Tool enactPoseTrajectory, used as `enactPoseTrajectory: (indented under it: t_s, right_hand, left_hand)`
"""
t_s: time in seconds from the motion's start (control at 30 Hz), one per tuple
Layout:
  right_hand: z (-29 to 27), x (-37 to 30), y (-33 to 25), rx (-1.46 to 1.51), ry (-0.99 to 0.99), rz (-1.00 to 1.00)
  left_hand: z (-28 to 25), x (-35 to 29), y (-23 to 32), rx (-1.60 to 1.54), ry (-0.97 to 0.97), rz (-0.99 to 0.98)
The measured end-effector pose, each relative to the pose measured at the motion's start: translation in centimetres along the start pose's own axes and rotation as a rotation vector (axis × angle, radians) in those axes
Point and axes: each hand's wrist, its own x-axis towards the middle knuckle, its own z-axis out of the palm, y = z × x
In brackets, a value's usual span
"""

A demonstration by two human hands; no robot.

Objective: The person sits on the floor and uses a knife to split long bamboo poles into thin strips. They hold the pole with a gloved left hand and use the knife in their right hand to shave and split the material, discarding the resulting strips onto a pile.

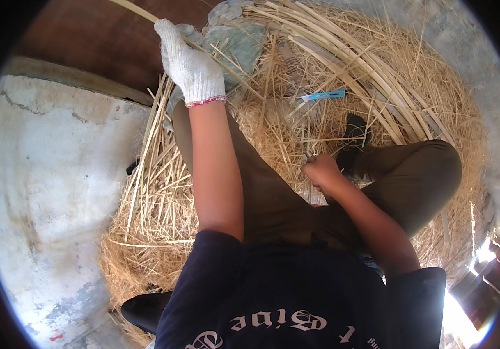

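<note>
My left hand (189, 61), in a white knitted glove with a red-edged cuff, is stretched far forward at the upper left. It is closed around a long, thin bamboo strip (132, 9). The strip runs out past the glove to the upper left and slants back down toward the middle. Low between my legs, my bare right hand (323, 173) is closed on the handle of a knife (307, 155). A narrow blade seems to point up and left from that fist, but it blends into the shavings. Beyond the right hand lies a light-blue utility knife (324, 95) on the shavings.
Bamboo shavings (436, 99) cover the floor around my legs. Long split strips (372, 87) lie at the upper right, and more strips (145, 174) lean at the left. A greenish stone (238, 46) stands ahead. The pale wall (58, 163) bounds the left side.
</note>
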Motion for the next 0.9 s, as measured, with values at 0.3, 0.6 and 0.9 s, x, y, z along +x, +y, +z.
enactPoseTrajectory:
  t_s: [0.3,0.6,0.9]
  right_hand:
    - [-1.2,-2.8,-2.9,0.284,-0.081,-0.243]
    - [-2.1,-1.7,-2.8,-0.24,0.107,-0.293]
    - [-1.0,-0.9,-2.1,-0.035,-0.08,-0.057]
  left_hand:
    - [-0.1,0.4,-0.4,-0.027,-0.007,0.021]
    - [-0.3,-0.2,-0.1,-0.019,0.04,0.023]
    - [-1.5,0.6,-0.1,-0.009,0.094,0.007]
